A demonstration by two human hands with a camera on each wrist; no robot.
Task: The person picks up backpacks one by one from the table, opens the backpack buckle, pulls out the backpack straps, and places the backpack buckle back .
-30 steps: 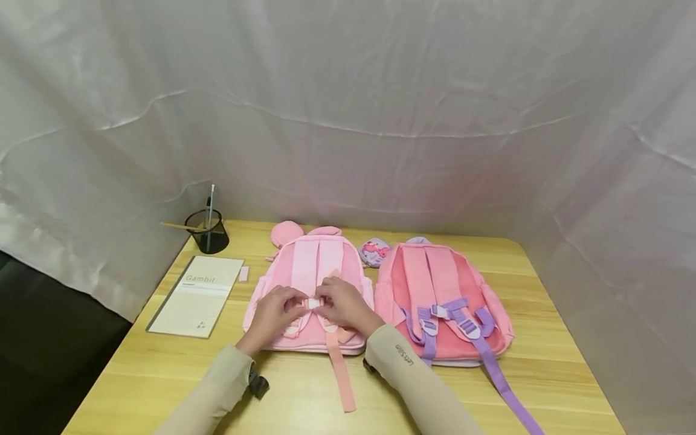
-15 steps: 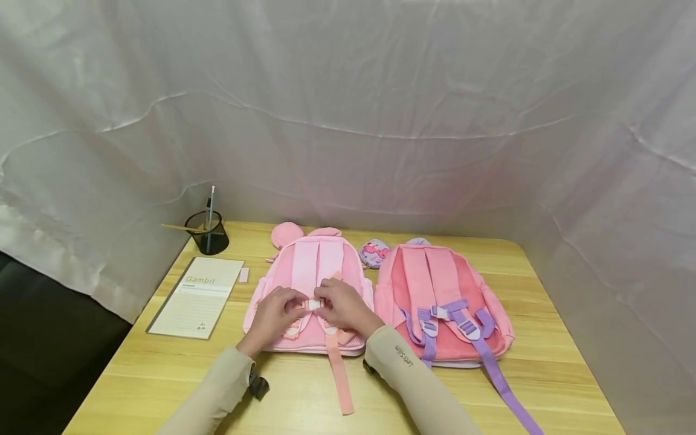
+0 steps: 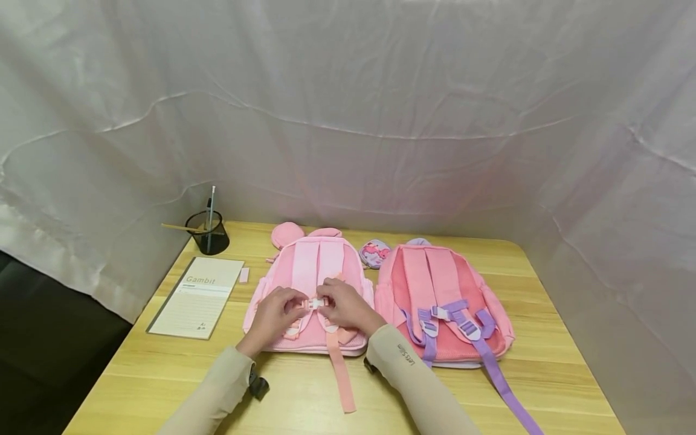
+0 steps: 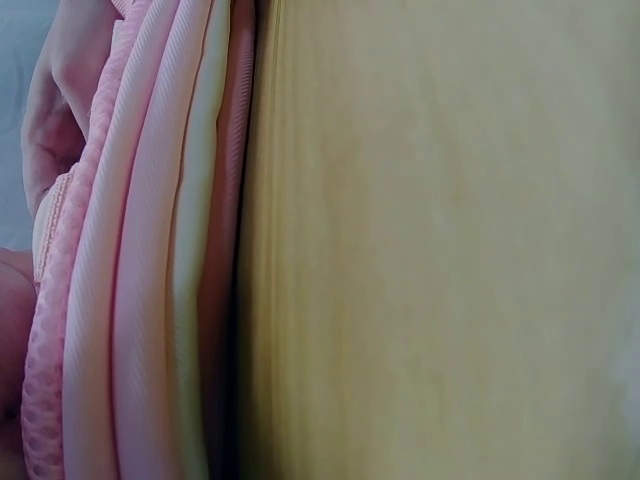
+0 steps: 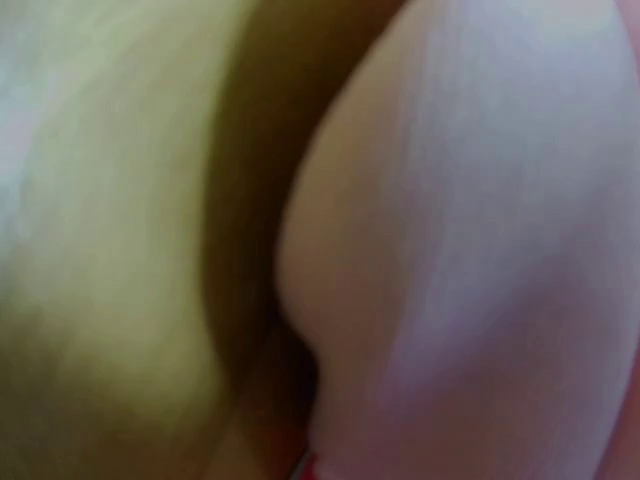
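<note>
A light pink backpack (image 3: 353, 266) lies on the table with its straps up. Over its middle, my left hand (image 3: 273, 314) pinches the left end of a white side-release buckle (image 3: 316, 304) on peach webbing. From the other side my right hand (image 3: 345, 304) pinches the right end, and the fingertips partly cover both ends. A loose peach strap (image 3: 339, 377) hangs past the bag's bottom edge. In the left wrist view the layered pink side of the backpack (image 4: 145, 260) stands in front of the fingers; the right wrist view is blurred.
To the right lies a second, coral backpack (image 3: 402, 284) with purple straps (image 3: 505, 386) and a round purple pouch (image 3: 374, 252). A notebook (image 3: 198, 296), a small pink eraser-like block (image 3: 244, 275) and a black mesh pen cup (image 3: 212, 240) are on the left. Grey curtains (image 3: 348, 121) enclose the table.
The right hand has shifted slightly to the right, and a longer stretch of the white buckle shows between the fingertips. The left hand has stayed in place.
</note>
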